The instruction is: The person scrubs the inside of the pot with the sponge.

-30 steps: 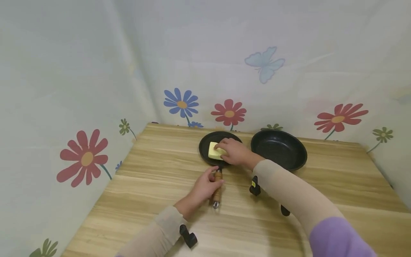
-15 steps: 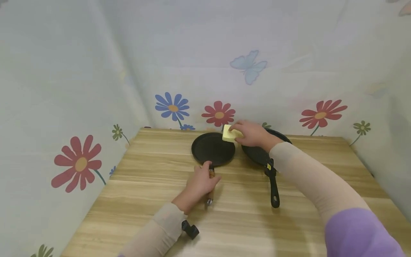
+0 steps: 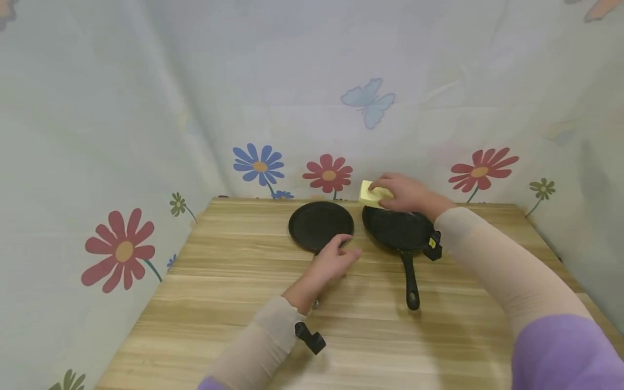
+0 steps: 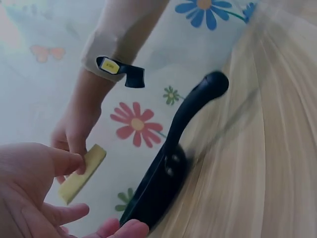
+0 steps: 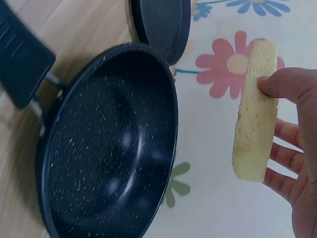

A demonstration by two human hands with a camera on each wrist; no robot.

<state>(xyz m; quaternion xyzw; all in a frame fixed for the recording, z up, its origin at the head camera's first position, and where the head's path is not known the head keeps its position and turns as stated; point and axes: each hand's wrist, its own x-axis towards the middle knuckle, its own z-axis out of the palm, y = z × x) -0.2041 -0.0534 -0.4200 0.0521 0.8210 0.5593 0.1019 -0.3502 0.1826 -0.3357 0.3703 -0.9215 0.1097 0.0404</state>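
Observation:
My right hand (image 3: 408, 192) pinches a pale yellow, porous block that looks like a sponge (image 5: 256, 111), thumb on one face and fingers on the other. It holds the sponge in the air over the far rim of a deep black frying pan (image 3: 397, 232); the right wrist view shows the pan's speckled inside. To the left lies a small flat black pan (image 3: 319, 223). My left hand (image 3: 332, 264) is above that pan's handle and mostly hides it. Its fingers are loosely spread and hold nothing in the left wrist view (image 4: 29, 193).
Both pans rest on a wood-grain table (image 3: 234, 271), near its back edge. The frying pan's black handle (image 3: 410, 281) points toward me. Behind and to the left hangs a pale wall cloth (image 3: 273, 97) printed with flowers.
My right hand has lifted the sponge from the small flat pan and carried it right, over the deep frying pan. My left hand has left the flat pan's handle and shifted right.

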